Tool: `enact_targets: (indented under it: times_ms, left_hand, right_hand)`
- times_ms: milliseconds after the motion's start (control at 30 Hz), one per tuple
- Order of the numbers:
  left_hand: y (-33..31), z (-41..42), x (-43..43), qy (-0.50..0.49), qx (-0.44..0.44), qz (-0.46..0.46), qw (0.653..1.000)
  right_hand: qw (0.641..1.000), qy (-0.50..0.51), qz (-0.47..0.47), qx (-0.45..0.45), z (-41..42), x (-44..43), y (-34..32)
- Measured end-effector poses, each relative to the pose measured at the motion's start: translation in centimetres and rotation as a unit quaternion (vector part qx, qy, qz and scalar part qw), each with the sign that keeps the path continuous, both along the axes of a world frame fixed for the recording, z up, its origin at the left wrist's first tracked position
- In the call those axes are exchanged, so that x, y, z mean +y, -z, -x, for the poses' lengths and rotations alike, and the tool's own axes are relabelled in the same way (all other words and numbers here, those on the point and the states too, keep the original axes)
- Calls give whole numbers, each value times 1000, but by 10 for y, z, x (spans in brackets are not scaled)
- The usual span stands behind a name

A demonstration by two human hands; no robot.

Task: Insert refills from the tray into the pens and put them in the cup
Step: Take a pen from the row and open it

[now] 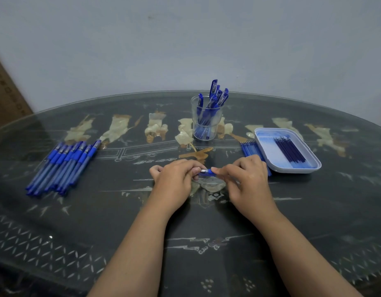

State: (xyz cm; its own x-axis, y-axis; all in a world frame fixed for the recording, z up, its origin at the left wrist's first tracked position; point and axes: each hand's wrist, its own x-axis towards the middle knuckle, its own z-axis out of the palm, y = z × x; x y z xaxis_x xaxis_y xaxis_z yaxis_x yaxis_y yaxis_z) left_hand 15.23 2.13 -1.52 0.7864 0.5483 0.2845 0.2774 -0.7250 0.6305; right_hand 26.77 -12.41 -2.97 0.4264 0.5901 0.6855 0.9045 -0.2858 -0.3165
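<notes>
Both forearms are reaching in from the near edge and meeting over the middle of the glass-topped table (206,221). The left hand (174,181) is lying knuckles-up with its fingers curled round one end of a blue pen (205,172). The right hand (247,181) is pinching the pen's blue grip between thumb and forefinger, with the silver tip showing between the hands. The clear cup (206,125) of finished pens is standing beyond them, the white tray (266,146) holding dark refills (290,150) is lying far right, and a pile of pens (61,166) is lying at left.
</notes>
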Motion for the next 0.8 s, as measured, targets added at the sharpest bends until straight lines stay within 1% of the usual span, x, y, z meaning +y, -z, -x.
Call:
enact_targets:
  times_ms: [200,400,567,800]
  left_hand:
    - [-2,3,1,36,-31,29,998]
    - [-6,6,-5,20,-52,38,998]
    - [-8,5,-7,15,-55,43,997]
    - [-10,5,-7,9,-46,58,997]
  right_hand:
    - [1000,8,-7,26,-3,2,4]
    - [999,-3,-8,33,-2,2,2]
    - [1000,0,-22,22,1,2,1]
    - [1000,8,-14,15,3,2,-2]
